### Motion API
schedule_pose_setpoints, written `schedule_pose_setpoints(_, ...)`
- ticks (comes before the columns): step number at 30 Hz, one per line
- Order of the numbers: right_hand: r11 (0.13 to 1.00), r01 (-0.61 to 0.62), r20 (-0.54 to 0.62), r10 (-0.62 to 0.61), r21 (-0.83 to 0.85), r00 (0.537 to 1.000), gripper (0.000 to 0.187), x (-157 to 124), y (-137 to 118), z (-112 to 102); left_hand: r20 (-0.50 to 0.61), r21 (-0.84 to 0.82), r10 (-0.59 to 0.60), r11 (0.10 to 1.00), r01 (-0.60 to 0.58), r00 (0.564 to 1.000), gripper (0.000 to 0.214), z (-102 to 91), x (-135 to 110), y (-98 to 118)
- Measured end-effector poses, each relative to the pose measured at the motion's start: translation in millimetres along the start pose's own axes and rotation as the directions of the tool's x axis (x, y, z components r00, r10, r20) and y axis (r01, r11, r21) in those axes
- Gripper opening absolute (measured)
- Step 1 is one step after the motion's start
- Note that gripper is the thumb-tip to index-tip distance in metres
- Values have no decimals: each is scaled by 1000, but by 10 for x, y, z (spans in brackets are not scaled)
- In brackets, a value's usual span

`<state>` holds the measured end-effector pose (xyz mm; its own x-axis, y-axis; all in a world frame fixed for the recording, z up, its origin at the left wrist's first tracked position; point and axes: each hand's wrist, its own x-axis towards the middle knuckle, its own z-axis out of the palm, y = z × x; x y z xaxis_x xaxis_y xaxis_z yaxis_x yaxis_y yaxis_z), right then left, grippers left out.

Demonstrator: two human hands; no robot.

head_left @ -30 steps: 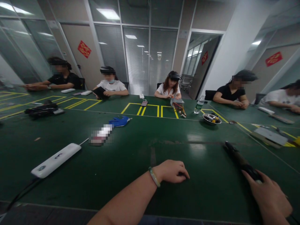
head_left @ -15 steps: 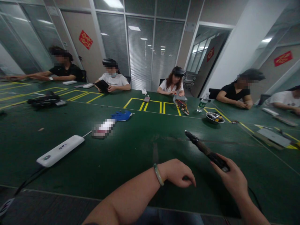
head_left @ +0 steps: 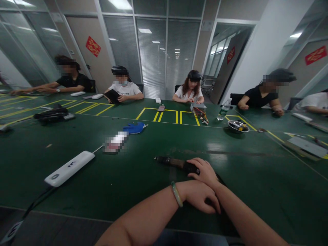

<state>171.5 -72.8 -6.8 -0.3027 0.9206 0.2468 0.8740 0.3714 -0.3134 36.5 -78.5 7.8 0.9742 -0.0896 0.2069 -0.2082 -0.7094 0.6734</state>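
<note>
A dark electric screwdriver [head_left: 176, 163] lies low over the green table, its tip pointing left. My right hand [head_left: 203, 172] is closed round its rear end, and a dark cord runs back behind that wrist. My left hand [head_left: 201, 195] rests in front of the right forearm, at or touching the wrist. Its fingers bend loosely downward with a gap beside the thumb, and nothing shows in them. A green and white bangle [head_left: 176, 194] circles the left wrist.
A white power strip [head_left: 70, 169] lies at left, with a phone-like item [head_left: 115, 142] and blue glove [head_left: 134, 128] beyond. Farther right stand a bottle [head_left: 223, 110] and a metal bowl [head_left: 238, 127]. Several people sit across the green table [head_left: 143, 150], one by a wired metal box [head_left: 198, 107].
My right hand has swung the screwdriver left and lowered it, so its tip now points left. The left hand has barely moved. The right forearm now passes close behind the left hand.
</note>
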Motion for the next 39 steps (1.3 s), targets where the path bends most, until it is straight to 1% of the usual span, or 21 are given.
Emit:
schedule_pose_setpoints(3, 999, -13, 13, 12, 41, 1000, 58, -21, 37, -33, -21, 27, -50, 998, 50, 999, 23, -14, -10, 34)
schedule_pose_setpoints(5, 994, -12, -14, 13, 112, 1000, 60, -70, 26, -88, -52, 51, -63, 997, 65, 997, 22, -13, -28, 53)
schedule_pose_setpoints(8, 972, -17, -153, 54, 234, 987, 49, -247, -42, -210, -141, 108, -84, 989, 99, 986, 21, -12, -68, 59)
schedule_pose_setpoints(10, 952, -42, -299, 137, 303, 944, 41, -453, -91, -305, -223, 173, -105, 974, 146, 969, 21, -34, -93, 51)
schedule_pose_setpoints(12, 925, -98, -390, 249, 368, 887, 37, -714, -109, -402, -320, 239, -115, 951, 198, 940, 21, -87, -113, 42)
schedule_pose_setpoints(14, 895, -195, -394, 361, 400, 845, 33, -987, -79, -502, -450, 265, -113, 930, 253, 886, 25, -169, -132, 38)
schedule_pose_setpoints(16, 871, -312, -353, 448, 379, 822, 33, -1230, -9, -605, -593, 249, -140, 905, 346, 793, 27, -256, -153, 31)
schedule_pose_setpoints(17, 862, -375, -332, 484, 341, 810, 35, -1333, 32, -658, -650, 233, -162, 887, 398, 742, 27, -293, -164, 22)
schedule_pose_setpoints(18, 850, -444, -312, 519, 282, 796, 37, -1423, 73, -710, -686, 226, -179, 869, 441, 705, 28, -318, -173, 7)
schedule_pose_setpoints(19, 830, -519, -290, 558, 204, 778, 39, -1502, 109, -761, -702, 231, -190, 851, 471, 686, 30, -332, -181, -12)
schedule_pose_setpoints(20, 798, -592, -259, 599, 114, 758, 40, -1569, 135, -809, -701, 247, -192, 837, 487, 686, 32, -331, -185, -36)
schedule_pose_setpoints(22, 716, -696, -150, 683, -53, 714, 40, -1672, 145, -887, -655, 301, -205, 813, 499, 728, 38, -292, -184, -88)
schedule_pose_setpoints(24, 677, -721, -5, 728, -152, 685, 38, -1737, 89, -931, -630, 345, -227, 775, 529, 743, 42, -228, -170, -130)
schedule_pose_setpoints(26, 688, -698, 99, 722, -196, 684, 30, -1760, -24, -931, -613, 378, -250, 740, 556, 749, 42, -171, -146, -157)
schedule_pose_setpoints(28, 726, -661, 145, 687, -192, 712, 19, -1739, -165, -882, -607, 400, -265, 712, 576, 749, 40, -139, -118, -169)
schedule_pose_setpoints(29, 747, -646, 166, 664, -157, 729, 14, -1713, -234, -841, -607, 407, -270, 702, 584, 747, 39, -132, -103, -171)
schedule_pose_setpoints(31, 769, -639, 229, 627, -28, 745, 8, -1630, -344, -741, -610, 416, -275, 687, 596, 743, 37, -130, -78, -172)
schedule_pose_setpoints(33, 752, -650, 294, 600, 109, 744, 12, -1513, -388, -652, -610, 426, -278, 675, 603, 742, 35, -130, -60, -169)
schedule_pose_setpoints(35, 737, -658, 272, 609, 151, 745, 18, -1377, -355, -603, -604, 442, -278, 663, 604, 747, 32, -124, -50, -164)
schedule_pose_setpoints(37, 744, -661, 171, 642, 100, 748, 28, -1241, -263, -600, -595, 462, -276, 651, 602, 755, 30, -113, -45, -159)
schedule_pose_setpoints(39, 759, -650, 98, 645, 30, 758, 45, -1124, -156, -618, -592, 475, -275, 639, 604, 757, 29, -100, -43, -154)
